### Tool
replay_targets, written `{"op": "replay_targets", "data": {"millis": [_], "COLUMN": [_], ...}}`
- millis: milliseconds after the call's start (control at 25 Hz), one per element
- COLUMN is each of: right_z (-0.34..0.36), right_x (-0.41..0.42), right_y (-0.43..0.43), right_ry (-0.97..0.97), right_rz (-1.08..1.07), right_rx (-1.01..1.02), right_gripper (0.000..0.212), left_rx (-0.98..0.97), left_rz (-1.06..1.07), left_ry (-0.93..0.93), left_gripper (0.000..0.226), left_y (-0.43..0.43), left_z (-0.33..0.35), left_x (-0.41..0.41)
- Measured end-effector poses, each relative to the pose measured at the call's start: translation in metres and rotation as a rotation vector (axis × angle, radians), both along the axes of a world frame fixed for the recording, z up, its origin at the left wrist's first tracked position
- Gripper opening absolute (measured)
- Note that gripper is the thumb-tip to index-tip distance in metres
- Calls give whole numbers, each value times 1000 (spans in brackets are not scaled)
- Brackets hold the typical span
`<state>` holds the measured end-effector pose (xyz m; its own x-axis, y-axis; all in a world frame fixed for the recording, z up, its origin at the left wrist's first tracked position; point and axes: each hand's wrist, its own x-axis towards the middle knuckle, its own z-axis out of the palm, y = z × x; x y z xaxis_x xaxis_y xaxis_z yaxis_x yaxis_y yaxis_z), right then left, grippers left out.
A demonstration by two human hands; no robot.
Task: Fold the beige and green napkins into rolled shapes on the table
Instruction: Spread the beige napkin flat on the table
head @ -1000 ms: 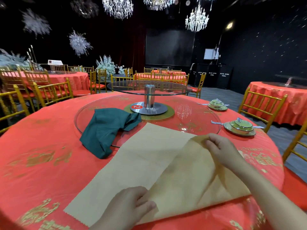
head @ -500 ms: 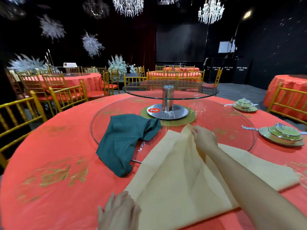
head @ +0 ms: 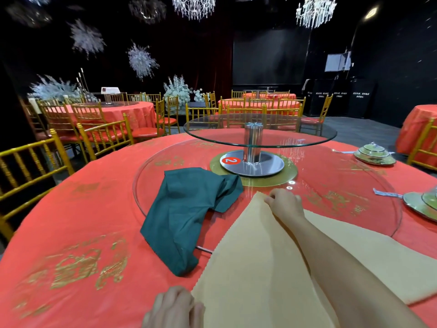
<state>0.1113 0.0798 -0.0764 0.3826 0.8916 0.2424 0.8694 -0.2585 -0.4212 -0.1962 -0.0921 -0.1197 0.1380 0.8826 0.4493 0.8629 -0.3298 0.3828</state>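
Right hand (head: 285, 202): reaches far forward; fingers curled, pinching the far corner of the beige napkin (head: 248, 256) at its pointed tip; forearm lies across the cloth.
Left hand (head: 173, 308): at the bottom edge of the view; fingers look laid out flat, resting against the napkin's near-left corner; only partly in view.
Beige napkin: spread before the person on the red tablecloth (head: 71, 221); its tip reaches onto the glass turntable (head: 331, 185); an upper layer lies folded over a lower one that shows at the right; no roll formed.
Green napkin (head: 189, 216): crumpled, just left of the beige one, half on the turntable and half on the tablecloth; neither hand touches it.
Done: apparently a first fold of the beige napkin, being lined up.
Left: by my reading, nearly everything; rolling the beige napkin, then the whole green one.
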Motion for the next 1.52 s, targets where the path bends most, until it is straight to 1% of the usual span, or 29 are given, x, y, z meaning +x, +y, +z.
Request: {"op": "replay_targets", "data": {"millis": [40, 160, 280, 440, 640, 800, 880, 1000, 1080, 1200, 1280, 1400, 1480, 1520], "right_z": [-2, -3, -3, 1, -4, 6, 6, 3, 0, 0, -1, -8, -8, -7], "right_x": [-1, -5, -5, -3, -3, -8, -7, 1, 5, 7, 6, 8, 8, 7], "right_y": [3, 9, 13, 17, 17, 16, 15, 8, 2, 2, 5, 10, 10, 9], "right_ry": [-20, -79, -106, -61, -64, -135, -160, -106, -81, -81, -112, -170, -200, -207], "right_rz": [5, 10, 8, 11, -41, -21, -7, -21, -50, -59, -60, -86, -82, -77], "right_rx": [0, 16, 2, -29, -24, -109, -91, -17, -2, -41, -59, -55, -52, -50], "right_gripper": [25, 23, 23, 26, 30, 33, 34, 38, 35, 20, 24, 21, 19, 20], "left_rx": [30, 73, 59, 74, 87, 44, 14, 3, 9, 17, 10, 36, 36, -4], "left_rz": [36, 45, 81, 87, 123, 88, 94, 102, 100, 99, 96, 10, -111, -158], "left_ry": [-9, -42, -47, -47, -6, 68, 58, 58, 66, 79, 47, -36, 0, 46], "left_gripper": [19, 18, 14, 20, 31, 20, 15, 12, 12, 9, 14, 22, 20, 21], "left_y": [-2, -3, -5, -5, -10, -18, -17, -17, -17, -16, -17, -21, -25, -25], "left_z": [-7, -15, -14, -18, -16, -17, -15, -14, -14, -14, -11, -4, -3, -3], "left_x": [0, -1, 3, 5, 6, 6, 7, 9, 8, 8, 7, 10, 13, 15]}}
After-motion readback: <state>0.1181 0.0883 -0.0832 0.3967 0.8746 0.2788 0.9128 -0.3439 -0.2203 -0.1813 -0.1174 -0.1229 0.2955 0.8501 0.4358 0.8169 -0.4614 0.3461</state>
